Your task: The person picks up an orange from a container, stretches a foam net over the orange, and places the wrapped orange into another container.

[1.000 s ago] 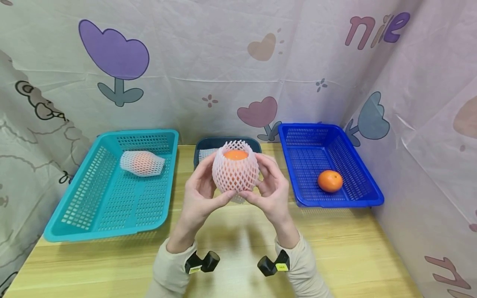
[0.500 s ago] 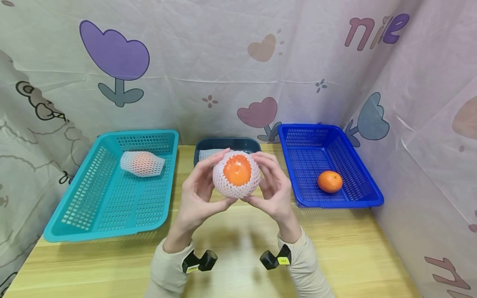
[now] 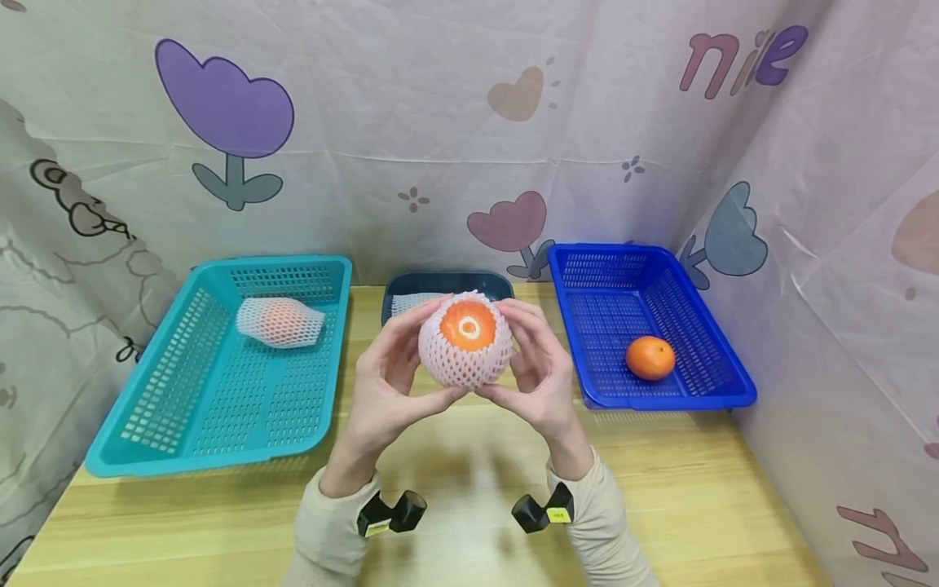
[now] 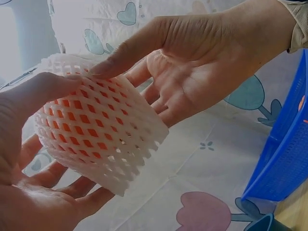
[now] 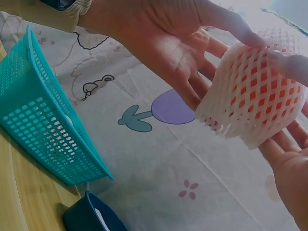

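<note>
Both hands hold an orange (image 3: 455, 324) wrapped in a white foam net sleeve (image 3: 464, 365), raised over the middle of the table. My left hand (image 3: 389, 387) grips its left side and my right hand (image 3: 541, 383) its right, thumbs meeting at the near side and fingers around the far side. The fruit's shiny top shows through the sleeve's opening, which faces the head camera. In the left wrist view the net (image 4: 86, 127) stretches around the fruit, its loose ragged end extending past it. The right wrist view shows the same net (image 5: 260, 91) between both hands.
On the left stands a teal basket (image 3: 220, 461) with one net-wrapped fruit (image 3: 281, 322). A blue basket (image 3: 667, 401) on the right contains a bare orange (image 3: 650, 358). Behind the hands, a small dark container (image 3: 484, 281) holds white foam nets (image 3: 414, 303). A patterned curtain (image 3: 352, 106) backs the table.
The wrapped orange has tipped so its open top faces the head camera, then leaned back slightly. Both hands keep their grip; the baskets have not moved.
</note>
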Tool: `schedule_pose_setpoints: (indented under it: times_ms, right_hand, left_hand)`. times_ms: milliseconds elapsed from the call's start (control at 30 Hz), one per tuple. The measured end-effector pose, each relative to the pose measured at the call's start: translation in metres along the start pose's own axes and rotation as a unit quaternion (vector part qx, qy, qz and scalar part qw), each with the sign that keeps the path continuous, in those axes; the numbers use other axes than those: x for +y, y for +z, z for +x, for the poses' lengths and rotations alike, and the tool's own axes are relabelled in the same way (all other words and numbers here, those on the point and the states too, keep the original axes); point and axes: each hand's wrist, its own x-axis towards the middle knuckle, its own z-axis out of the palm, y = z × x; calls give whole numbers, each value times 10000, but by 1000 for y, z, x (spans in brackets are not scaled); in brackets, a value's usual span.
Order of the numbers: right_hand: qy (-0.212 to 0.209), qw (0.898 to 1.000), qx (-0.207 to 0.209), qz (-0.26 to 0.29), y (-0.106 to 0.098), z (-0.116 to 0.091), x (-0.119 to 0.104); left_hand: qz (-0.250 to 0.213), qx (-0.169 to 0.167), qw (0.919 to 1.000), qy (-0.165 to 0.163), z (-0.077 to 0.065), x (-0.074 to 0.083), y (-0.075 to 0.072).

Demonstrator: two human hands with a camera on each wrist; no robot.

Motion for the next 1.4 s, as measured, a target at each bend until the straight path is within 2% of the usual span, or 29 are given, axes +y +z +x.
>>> schedule_pose_setpoints:
  times_ms: [100, 333, 433, 533, 667, 767, 900, 1067, 1267, 1400]
  right_hand:
    - [48, 9999, 55, -77, 0, 0, 0]
    - [171, 9993, 195, -259, 0, -2, 1]
    - [194, 9982, 223, -527, -2, -2, 1]
    - [52, 9956, 204, -908, -5, -2, 2]
    - [-428, 9926, 60, -1137, -9, 2, 2]
    - [-979, 9847, -191, -1427, -13, 6, 1]
    - [-1580, 9642, -602, -2042, -16, 10, -2]
    - [-1663, 9513, -922, -2428, -16, 14, -5]
    - [-1442, 9519, -891, -2553, -18, 14, -6]
    - [-1043, 9702, -819, -2028, -19, 14, -8]
  left_hand:
    - [20, 77, 9999, -137, 0, 0, -1]
    - [-495, 242, 9981, -259, 1, 1, 2]
    - [-565, 406, 9971, -305, 1, 1, 4]
    - [-613, 599, 9955, -396, 1, 1, 4]
    - [-651, 825, 9932, -496, 1, 1, 4]
    - [-654, 996, 9909, -629, 1, 2, 4]
    - [-687, 1105, 9872, -921, 1, 5, 5]
    - [-510, 1169, 9849, -1169, 0, 7, 7]
    - [-153, 986, 9880, -1178, 0, 8, 4]
    - [-23, 698, 9897, -1249, 1, 9, 0]
